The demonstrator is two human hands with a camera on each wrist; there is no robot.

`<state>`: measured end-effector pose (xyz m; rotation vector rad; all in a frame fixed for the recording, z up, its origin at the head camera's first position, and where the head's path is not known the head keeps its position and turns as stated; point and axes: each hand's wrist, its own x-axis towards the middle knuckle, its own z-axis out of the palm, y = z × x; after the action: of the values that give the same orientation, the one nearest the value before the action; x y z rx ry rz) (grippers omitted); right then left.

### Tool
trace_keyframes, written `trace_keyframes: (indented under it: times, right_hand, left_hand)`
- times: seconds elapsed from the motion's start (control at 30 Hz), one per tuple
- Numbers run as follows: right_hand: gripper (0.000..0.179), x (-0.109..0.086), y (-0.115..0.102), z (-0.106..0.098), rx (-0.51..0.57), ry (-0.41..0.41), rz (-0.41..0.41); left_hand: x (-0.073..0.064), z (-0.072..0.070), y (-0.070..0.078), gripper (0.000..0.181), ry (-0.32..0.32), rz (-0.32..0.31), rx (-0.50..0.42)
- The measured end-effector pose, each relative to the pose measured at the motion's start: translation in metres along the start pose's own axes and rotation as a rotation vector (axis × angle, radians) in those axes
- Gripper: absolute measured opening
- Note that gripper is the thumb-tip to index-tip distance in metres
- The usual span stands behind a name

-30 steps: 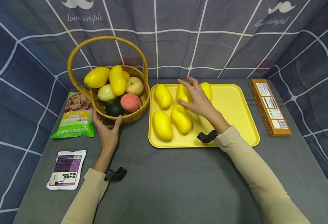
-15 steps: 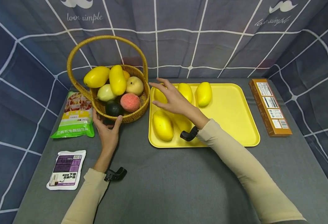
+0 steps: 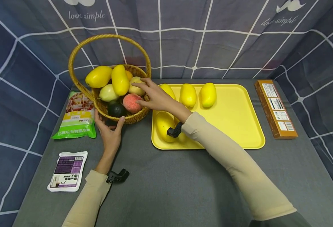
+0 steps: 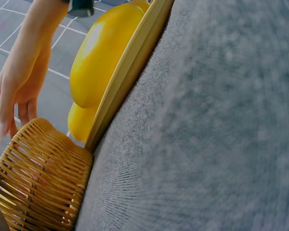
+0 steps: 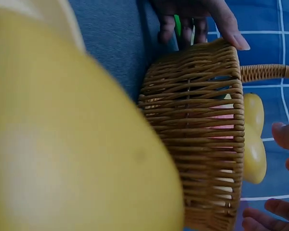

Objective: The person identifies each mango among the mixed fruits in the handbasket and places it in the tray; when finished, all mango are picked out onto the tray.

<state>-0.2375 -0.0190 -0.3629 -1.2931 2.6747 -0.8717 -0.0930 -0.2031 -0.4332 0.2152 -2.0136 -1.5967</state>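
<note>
My left hand [image 3: 109, 135] grips the near side of the wicker basket [image 3: 135, 119], its thumb at the rim in the right wrist view. Fingers slightly bent and holding nothing, my right hand [image 3: 159, 97] hangs over the basket's right rim, fingertips close over a pink peach [image 3: 131, 103] and a round pale yellow fruit [image 3: 135, 82]. Two yellow mangoes, one [image 3: 98, 77] left of the other [image 3: 120, 80], lie on top of the fruit. Below them are a light green fruit [image 3: 108, 93], a dark green avocado [image 3: 116, 109] and a partly hidden orange fruit [image 3: 129, 75].
Several mangoes [image 3: 188, 95] lie on a yellow tray [image 3: 237, 123], some partly covered by my right arm. A brown box [image 3: 276, 108] stands right of the tray. Left of the basket lies a green food bag [image 3: 76, 118], with a white and purple pouch [image 3: 68, 171] nearer.
My right hand has moved left from above the tray's mangoes to the basket's right rim. The left hand keeps its place on the basket, and the fruit has not moved.
</note>
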Motion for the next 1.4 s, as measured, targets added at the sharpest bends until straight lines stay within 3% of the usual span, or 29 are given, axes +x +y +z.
trace_keyframes:
  times: [0.37,0.77,1.03,1.4]
  right_hand:
    - [0.069,0.045,-0.010,0.002,0.026,-0.128,0.021]
    - [0.074,0.076,-0.013,0.002,0.013,-0.263,0.129]
    - [0.071,0.084,-0.021,0.005,0.021,-0.288,0.165]
    - [0.068,0.087,-0.019,0.008,-0.104,-0.299,0.068]
  left_hand:
    - [0.001,-0.001,0.003,0.091,0.003,-0.006,0.004]
    - [0.002,-0.001,0.002,0.090,0.007,-0.011,0.009]
    - [0.001,0.000,0.002,0.091,-0.003,-0.014,0.006]
    - [0.001,-0.001,0.001,0.091,0.000,-0.011,0.014]
